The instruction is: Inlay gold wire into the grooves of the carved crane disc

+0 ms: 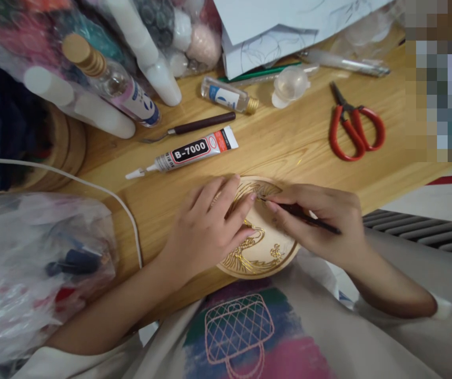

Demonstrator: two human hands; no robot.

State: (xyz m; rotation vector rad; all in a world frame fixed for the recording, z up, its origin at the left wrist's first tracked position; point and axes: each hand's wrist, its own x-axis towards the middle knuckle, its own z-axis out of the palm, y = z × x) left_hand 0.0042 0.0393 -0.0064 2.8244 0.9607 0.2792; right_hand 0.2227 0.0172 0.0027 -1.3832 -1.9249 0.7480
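A round pale wooden disc (pixel 275 231) with gold wire lines lies at the table's front edge. My left hand (pixel 214 226) rests on its left side with fingers spread; its index fingertip is near the tool's tip. My right hand (pixel 316 216) pinches a thin dark tool (pixel 308 217), whose tip touches the upper part of the disc. Just behind the disc is a B-7000 glue tube (pixel 194 150), nozzle to the left. Beyond the tube lies a dark-handled tool (pixel 204 123) with a metal end.
Red-handled pliers (pixel 356 129) lie at the right. Small bottles (pixel 228 96), a clear cup (pixel 290 84), pens and papers (pixel 265 31) stand or lie at the back. A white cable (pixel 125 208) and a plastic bag (pixel 40 273) are at the left.
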